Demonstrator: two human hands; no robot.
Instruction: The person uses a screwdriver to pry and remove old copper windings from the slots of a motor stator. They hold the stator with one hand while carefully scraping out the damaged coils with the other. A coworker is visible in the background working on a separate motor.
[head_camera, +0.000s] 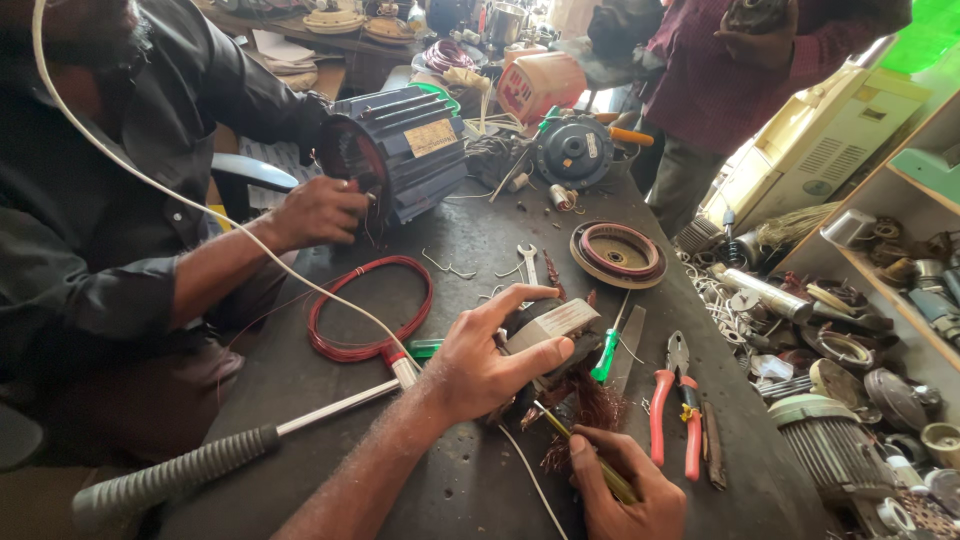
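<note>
The person's left hand (480, 365) is clamped around a small motor stator (550, 335), fingers curled over its pale laminated block, pinning it against the dark table (470, 240). The right hand (625, 490) is closed on a yellow-handled tool (590, 460) (a pick or slim screwdriver, I cannot tell which), its tip pushed in where the copper winding (590, 410) bursts out of the core in a frayed reddish tuft. My judgement: the stripping is partway through, since a good deal of wire hangs loose, yet the core is not bare and more winding seems lodged inside.

A green-handled screwdriver (606, 355) lies just beside the stator, red-handled pliers (672, 400) a little further right, and a coil of red wire (370, 305) to the left, untouched. Across the table a co-worker's hand (315, 210) rests at the open end of a big blue motor housing (400, 150).
</note>
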